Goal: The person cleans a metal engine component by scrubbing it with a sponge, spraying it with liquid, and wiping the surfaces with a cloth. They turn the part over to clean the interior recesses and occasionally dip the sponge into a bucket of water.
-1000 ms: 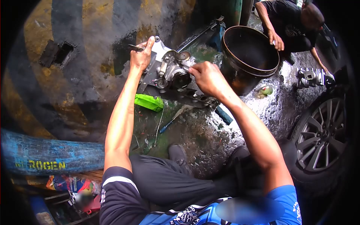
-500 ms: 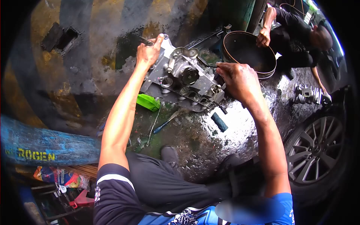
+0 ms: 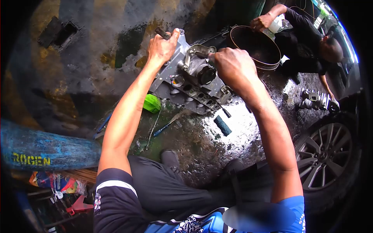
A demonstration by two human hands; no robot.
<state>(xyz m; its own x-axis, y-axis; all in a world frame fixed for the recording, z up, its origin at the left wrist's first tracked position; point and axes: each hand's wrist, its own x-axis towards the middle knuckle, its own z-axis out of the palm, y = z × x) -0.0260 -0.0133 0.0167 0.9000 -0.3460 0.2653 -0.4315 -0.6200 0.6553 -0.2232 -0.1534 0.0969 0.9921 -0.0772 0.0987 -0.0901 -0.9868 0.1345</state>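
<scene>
A grey metal engine part (image 3: 186, 87) with a round black piece (image 3: 206, 75) lies on the wet floor in front of me. At its upper left corner, my left hand (image 3: 163, 47) is closed around a short dark tool (image 3: 162, 33), with the thumb against the part's edge. My right hand (image 3: 235, 66) is a fist over the upper right side of the part, gripping the end of a dark tool (image 3: 203, 54) that points left. A green object (image 3: 152, 103) sits by the part's lower left edge.
A co-worker (image 3: 307, 46) crouches at the upper right, one hand on a round drum (image 3: 256, 46), the other near a metal part (image 3: 316, 100). A wheel (image 3: 324, 155) stands at right, a blue cylinder (image 3: 50, 147) at left. A blue-handled tool (image 3: 162, 130) and dark block (image 3: 222, 125) lie nearby.
My right hand has moved left and up over the engine part, and its fingers are now more tightly closed. The co-worker's hand has shifted up and left along the drum's rim.
</scene>
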